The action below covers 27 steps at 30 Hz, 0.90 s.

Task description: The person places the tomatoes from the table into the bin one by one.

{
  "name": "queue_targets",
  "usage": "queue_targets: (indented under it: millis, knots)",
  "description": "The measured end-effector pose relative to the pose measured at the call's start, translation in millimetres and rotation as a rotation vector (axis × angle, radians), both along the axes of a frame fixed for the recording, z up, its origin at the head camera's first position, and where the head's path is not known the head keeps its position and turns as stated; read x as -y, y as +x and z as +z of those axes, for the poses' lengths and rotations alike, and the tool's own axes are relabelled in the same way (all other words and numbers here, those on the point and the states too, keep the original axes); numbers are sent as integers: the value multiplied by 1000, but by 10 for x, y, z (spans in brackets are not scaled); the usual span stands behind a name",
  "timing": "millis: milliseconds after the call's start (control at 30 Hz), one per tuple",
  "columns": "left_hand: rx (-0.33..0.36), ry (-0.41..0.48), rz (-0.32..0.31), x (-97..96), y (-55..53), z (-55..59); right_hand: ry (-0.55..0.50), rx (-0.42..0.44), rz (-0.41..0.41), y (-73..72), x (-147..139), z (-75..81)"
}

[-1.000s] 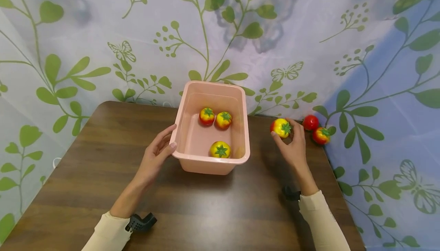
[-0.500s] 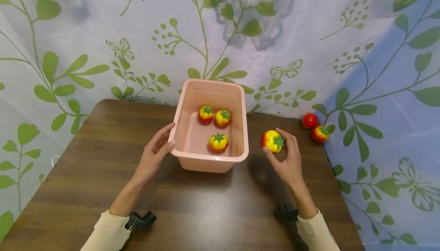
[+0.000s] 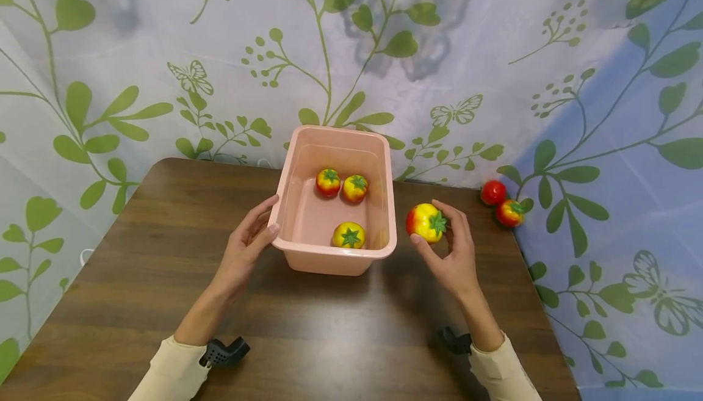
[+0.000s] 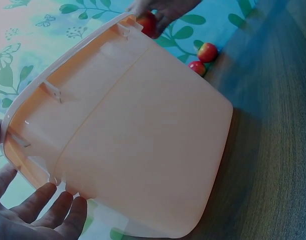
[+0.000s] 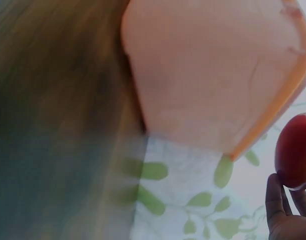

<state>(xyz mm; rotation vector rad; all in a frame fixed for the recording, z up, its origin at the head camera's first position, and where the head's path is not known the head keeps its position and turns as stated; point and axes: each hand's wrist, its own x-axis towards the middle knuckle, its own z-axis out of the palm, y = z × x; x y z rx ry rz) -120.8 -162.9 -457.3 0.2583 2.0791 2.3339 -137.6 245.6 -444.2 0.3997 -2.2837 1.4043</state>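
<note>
A pink plastic bin (image 3: 335,256) stands on the wooden table, with three red-and-yellow toy tomatoes inside. Two of these, a left one (image 3: 328,182) and a right one (image 3: 354,188), lie side by side toward the back; another toy tomato (image 3: 348,235) is by the front wall. My left hand (image 3: 244,248) holds the bin's left rim, thumb on top and fingers against the outside. Just right of the bin, my right hand (image 3: 453,251) grips a toy tomato (image 3: 426,223) between thumb and fingers, above the table. In the right wrist view this tomato (image 5: 295,150) shows its red side.
Two more toy tomatoes, a red one (image 3: 493,192) and a red-and-yellow one (image 3: 509,213), sit at the table's back right corner. A leaf-patterned cloth (image 3: 456,53) hangs behind and along the right side of the wooden table (image 3: 329,340).
My right hand has carried its toy tomato left and nearer me, from beside the corner pair toward the bin. The front tomato in the bin has rocked. My left hand stays at the rim.
</note>
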Motion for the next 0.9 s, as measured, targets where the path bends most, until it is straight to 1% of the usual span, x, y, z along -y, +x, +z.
queue_targets:
  millis: [167,333,500,600,733,900]
  knots:
    - [2,-6,4,-4,9,-12,-25,-52,95,21,209,115]
    - [8,-9,2,-8,26,-28,-20,-83,185,27,444,217]
    - [7,-4,3,-19,18,-27,-1,-88,267,4,634,238]
    - [11,-12,0,-27,13,-19,7,-89,290,-9,695,211]
    - [13,-19,2,-29,7,-6,23,-90,287,-17,725,199]
    - [-3,-8,9,-15,2,8,41,-90,286,-35,739,223]
